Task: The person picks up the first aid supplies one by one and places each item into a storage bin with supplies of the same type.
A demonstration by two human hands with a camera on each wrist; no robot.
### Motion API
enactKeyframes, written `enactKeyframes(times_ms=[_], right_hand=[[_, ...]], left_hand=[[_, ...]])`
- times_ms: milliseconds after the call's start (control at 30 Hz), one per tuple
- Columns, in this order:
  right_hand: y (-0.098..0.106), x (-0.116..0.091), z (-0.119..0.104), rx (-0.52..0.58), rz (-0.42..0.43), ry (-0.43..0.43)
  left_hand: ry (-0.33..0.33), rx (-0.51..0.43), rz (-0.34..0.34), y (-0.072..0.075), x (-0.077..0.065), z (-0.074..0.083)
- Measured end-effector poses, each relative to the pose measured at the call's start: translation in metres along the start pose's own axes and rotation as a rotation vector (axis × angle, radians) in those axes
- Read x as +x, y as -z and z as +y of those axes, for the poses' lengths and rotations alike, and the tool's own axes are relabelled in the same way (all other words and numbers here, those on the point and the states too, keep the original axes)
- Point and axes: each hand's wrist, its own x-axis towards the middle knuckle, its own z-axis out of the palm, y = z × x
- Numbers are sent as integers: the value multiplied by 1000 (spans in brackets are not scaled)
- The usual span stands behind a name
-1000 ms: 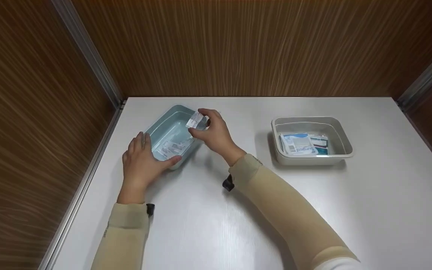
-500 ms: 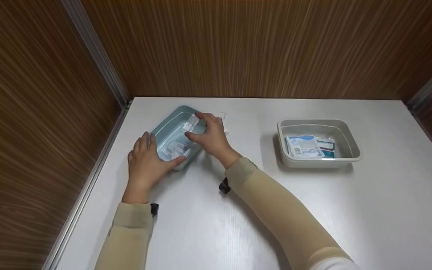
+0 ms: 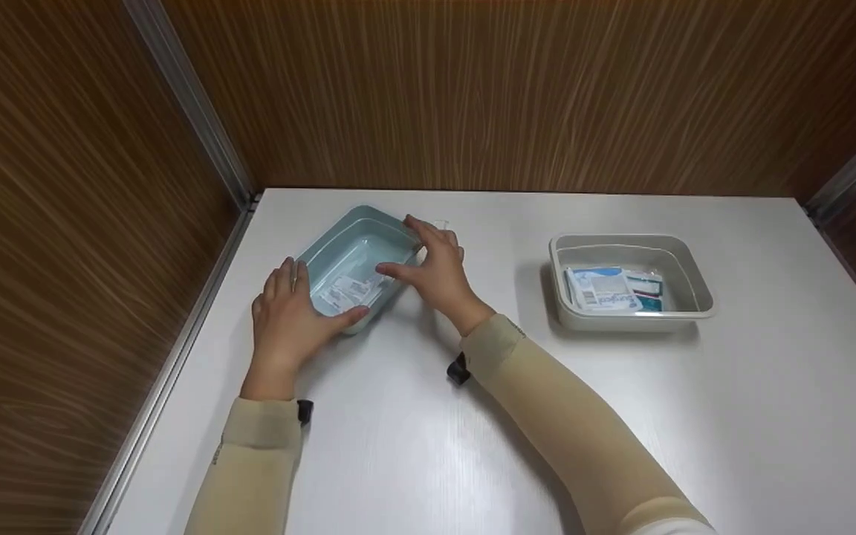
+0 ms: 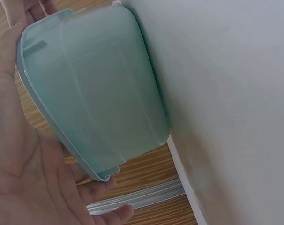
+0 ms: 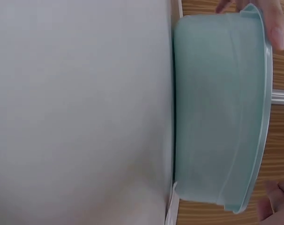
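Note:
A light green plastic bin (image 3: 339, 245) stands at an angle on the left of the table. My left hand (image 3: 283, 327) grips its near end, fingers along the left rim and thumb at the near right corner; the left wrist view shows the palm (image 4: 29, 173) beside the bin wall. Small white printed packets (image 3: 350, 291) lie inside, at the near end. My right hand (image 3: 439, 271) is at the right rim, thumb over the inside and fingers spread, holding nothing. In the right wrist view its fingers (image 5: 275, 199) show beside the bin.
A grey-beige bin (image 3: 677, 275) stands to the right, holding a blue and white surgical packet (image 3: 602, 288) and a teal and white packet (image 3: 647, 290). A small clear-edged packet (image 3: 441, 224) lies behind my right hand. Wood-grain panels (image 3: 502, 96) enclose the white table (image 3: 398, 446).
My right hand has let go of a small white packet inside the green bin and drawn back to the right rim with its fingers spread. The left hand keeps its grip.

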Motion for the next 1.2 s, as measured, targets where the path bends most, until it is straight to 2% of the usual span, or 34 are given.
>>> enactKeyframes(times_ms=[200,367,500,700,800,967,1200], right_hand=[[16,2,9,8,57,-39],[28,2,21,72,100,-84],[32,1,33,132,137,-135],[32,-3,44,142,151,-206],[30,-4,49,112,137,-250],[23,-3,58,-8,70,-309],[16,-4,62,-208,8,-315]], left_hand=[[10,3,-3,5,2,1],[9,-2,7,7,4,1],[13,-13,6,5,4,0],[23,-26,1,0,2,0],[22,-24,0,-1,1,0],[23,-21,4,-1,1,0],[16,-21,-1,0,2,1]])
